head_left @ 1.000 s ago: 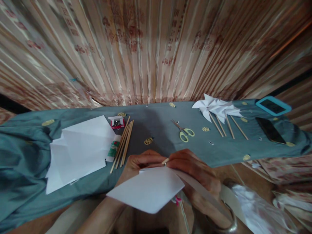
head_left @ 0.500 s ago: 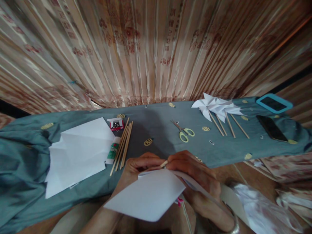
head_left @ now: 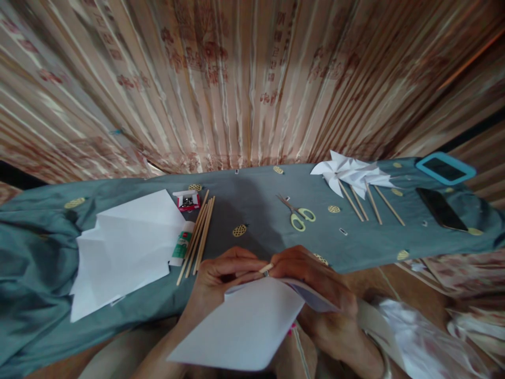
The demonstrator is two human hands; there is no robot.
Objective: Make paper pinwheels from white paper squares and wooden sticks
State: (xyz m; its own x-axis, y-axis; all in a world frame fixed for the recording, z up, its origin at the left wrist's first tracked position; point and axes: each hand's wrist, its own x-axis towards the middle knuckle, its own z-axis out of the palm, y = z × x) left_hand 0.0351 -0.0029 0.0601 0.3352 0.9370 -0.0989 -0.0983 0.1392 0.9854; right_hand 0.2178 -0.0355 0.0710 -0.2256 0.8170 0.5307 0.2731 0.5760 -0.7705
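Close to my body, both hands meet over a white paper pinwheel (head_left: 240, 329) whose blades hang down below my fingers. My left hand (head_left: 232, 266) is closed around a thin wooden stick (head_left: 266, 268), only a short end of which shows between the hands. My right hand (head_left: 315, 279) is closed as well, its fingers pressed at the stick's end and the pinwheel's centre. A small shiny metal bit, perhaps a pin, shows just under the stick. The fingertips partly hide the joint.
On the green cloth (head_left: 256, 195) lie white paper sheets (head_left: 126, 247), a glue stick (head_left: 182, 243), several wooden sticks (head_left: 199, 234), a red box of pins (head_left: 188, 201) and scissors (head_left: 298, 215). Finished pinwheels (head_left: 355, 171), a phone (head_left: 440, 209) and a blue-framed device (head_left: 445, 168) lie right.
The pinwheel's blades have tilted and shifted slightly, the right-hand blade showing more. Both hands keep their hold in nearly the same place.
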